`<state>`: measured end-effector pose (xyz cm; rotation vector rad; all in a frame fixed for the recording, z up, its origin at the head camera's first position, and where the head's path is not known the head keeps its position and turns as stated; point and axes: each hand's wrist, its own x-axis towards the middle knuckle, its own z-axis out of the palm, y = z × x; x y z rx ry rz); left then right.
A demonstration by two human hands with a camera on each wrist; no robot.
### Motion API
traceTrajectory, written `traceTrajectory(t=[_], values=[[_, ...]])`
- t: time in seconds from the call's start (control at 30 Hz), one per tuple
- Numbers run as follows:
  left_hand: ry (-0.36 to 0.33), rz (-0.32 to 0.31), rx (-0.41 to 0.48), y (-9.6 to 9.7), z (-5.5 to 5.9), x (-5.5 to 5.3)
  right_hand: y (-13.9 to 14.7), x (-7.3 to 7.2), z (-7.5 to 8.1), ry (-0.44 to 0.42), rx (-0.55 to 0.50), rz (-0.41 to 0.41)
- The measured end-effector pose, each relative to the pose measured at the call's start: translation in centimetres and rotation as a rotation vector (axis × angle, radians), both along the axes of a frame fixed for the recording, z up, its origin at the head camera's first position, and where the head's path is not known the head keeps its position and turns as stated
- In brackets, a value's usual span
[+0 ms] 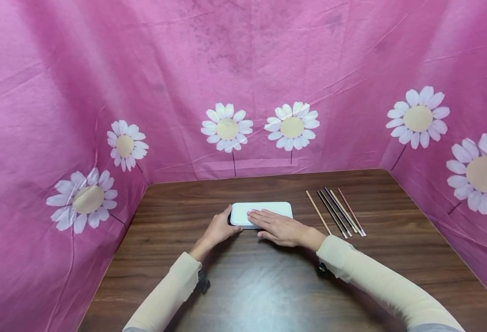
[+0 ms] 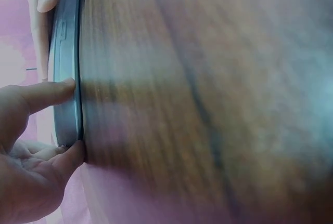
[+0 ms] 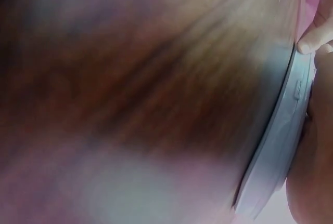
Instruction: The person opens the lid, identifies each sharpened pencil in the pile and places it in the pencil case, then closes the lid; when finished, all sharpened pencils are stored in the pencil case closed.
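Observation:
A flat white case (image 1: 239, 213) with rounded corners lies lid up on the wooden table, its lid closed down. A small latch-like tab shows on the grey-looking side of the case (image 2: 64, 68) in the left wrist view. My left hand (image 1: 218, 229) grips the case's left end, thumb along the front side and fingers round the end. Across the lid's right part lies my right hand (image 1: 282, 229), its fingers straight and pointing left, the thumb near the front edge. In the right wrist view that hand (image 3: 317, 125) covers much of the lid.
Several thin pencils (image 1: 334, 212) in tan, black, dark blue and red lie side by side to the right of the case. The brown table (image 1: 177, 203) ends at a pink cloth (image 1: 177, 152) printed with daisies, which hangs behind and on both sides.

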<state>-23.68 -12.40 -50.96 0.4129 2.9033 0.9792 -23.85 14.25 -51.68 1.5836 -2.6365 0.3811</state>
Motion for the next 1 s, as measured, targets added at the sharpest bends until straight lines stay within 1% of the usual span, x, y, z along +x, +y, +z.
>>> traceTrajectory(t=[0.13, 0.17, 0.2, 0.23, 0.37, 0.4, 0.43, 0.47, 0.6, 0.7, 0.8, 0.83, 0.9, 0.93, 1.0], values=[[-0.012, 0.008, 0.008, 0.1, 0.3, -0.1, 0.1, -0.3, 0.2, -0.026, 0.012, -0.017], [-0.028, 0.01, 0.026, 0.1, 0.5, -0.1, 0.1, -0.4, 0.3, -0.028, 0.017, -0.018], [-0.032, 0.011, 0.026, 0.1, 0.5, -0.1, 0.1, -0.5, 0.3, -0.029, 0.019, -0.018], [-0.017, 0.005, 0.016, 0.0, 0.1, -0.4, 0.1, -0.6, 0.3, -0.024, 0.023, -0.017], [-0.002, 0.005, 0.01, 0.0, 0.3, -0.4, 0.1, -0.8, 0.2, 0.004, 0.025, -0.006], [0.018, -0.002, -0.003, -0.1, -0.3, -0.8, 0.1, -0.8, 0.2, 0.008, 0.021, -0.006], [0.016, -0.001, -0.002, -0.1, -0.3, -0.8, 0.0, -0.7, 0.3, 0.006, 0.018, -0.009], [-0.005, 0.005, 0.008, 0.0, 0.1, -0.5, 0.0, -0.7, 0.3, 0.0, 0.017, -0.011], [-0.032, 0.012, 0.025, 0.0, -0.1, -0.7, 0.0, -0.4, 1.1, -0.047, -0.002, -0.046], [-0.034, 0.021, 0.025, 0.0, -0.5, -0.9, 0.5, -0.3, 2.1, -0.074, -0.038, -0.098], [-0.01, 0.017, -0.016, -0.3, -2.5, -1.9, 1.5, -0.3, 3.4, -0.066, -0.07, -0.174], [-0.015, 0.015, -0.022, -0.3, -2.5, -2.0, 2.0, -0.4, 3.9, -0.061, -0.075, -0.2], [-0.024, 0.008, -0.026, -0.4, -2.0, -1.8, 3.1, -0.4, 5.0, -0.042, -0.085, -0.255], [-0.041, 0.004, -0.019, -0.5, -1.7, -1.7, 3.7, -0.4, 5.6, -0.037, -0.092, -0.279], [-0.072, 0.006, 0.008, -0.6, 0.1, -0.9, 5.2, -0.4, 6.8, -0.028, -0.106, -0.321]])
